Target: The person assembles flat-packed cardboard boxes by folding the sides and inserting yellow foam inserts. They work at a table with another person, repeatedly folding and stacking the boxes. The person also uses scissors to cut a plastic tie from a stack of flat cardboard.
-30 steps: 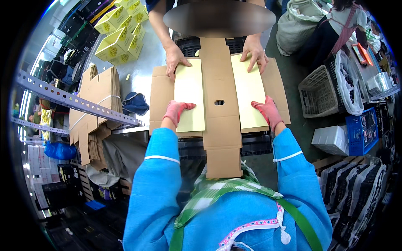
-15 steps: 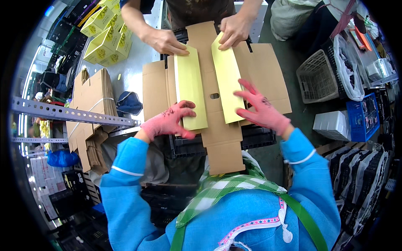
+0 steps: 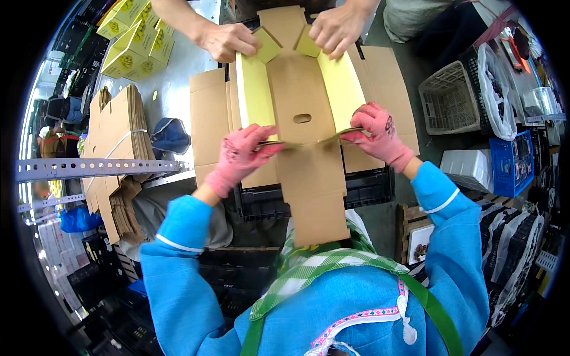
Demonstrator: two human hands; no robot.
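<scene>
An unfolded brown cardboard box lies flat over a black plastic crate in front of me. Along its middle panel the yellow side walls stand partly raised, the left yellow wall and the right yellow wall. My left hand, in a pink glove, pinches the near end flap of the left wall. Another pink glove covers my right hand, which grips the near end flap of the right wall. Opposite me, a co-worker's bare hands hold the far ends, where yellow flaps fold inward.
Strapped flat cardboard leans at the left beside a perforated metal rail. Yellow printed boxes stand on the metal table at the far left. To the right are a grey basket, a white foam box and a blue crate.
My hands have gone from spread fingers over the yellow walls to gripping their near end flaps. The walls have tilted up and apart, and the far flaps now fold inward.
</scene>
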